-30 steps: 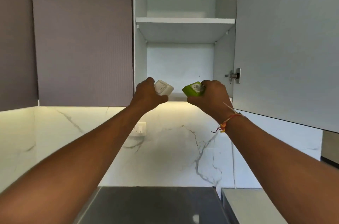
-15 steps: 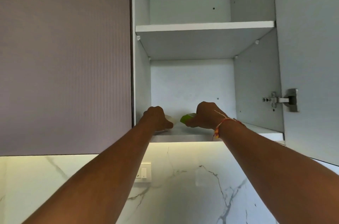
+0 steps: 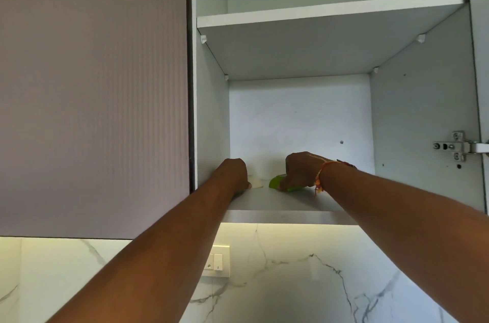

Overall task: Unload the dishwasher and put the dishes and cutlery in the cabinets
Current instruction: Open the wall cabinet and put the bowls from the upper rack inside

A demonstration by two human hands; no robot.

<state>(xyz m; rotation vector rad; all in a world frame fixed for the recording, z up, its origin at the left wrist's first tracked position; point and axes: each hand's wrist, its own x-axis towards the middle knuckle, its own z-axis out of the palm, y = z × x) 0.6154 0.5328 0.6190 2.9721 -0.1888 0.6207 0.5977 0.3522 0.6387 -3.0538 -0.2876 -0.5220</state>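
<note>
Here, the left grip (image 3: pixel 234 175) clasped a white container (image 3: pixel 256 183), the right grip (image 3: pixel 300 170) a green container (image 3: pixel 276 182), both on the lower shelf (image 3: pixel 285 203).

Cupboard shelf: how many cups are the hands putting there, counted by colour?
green cup: 1
white cup: 1
Total: 2
</note>
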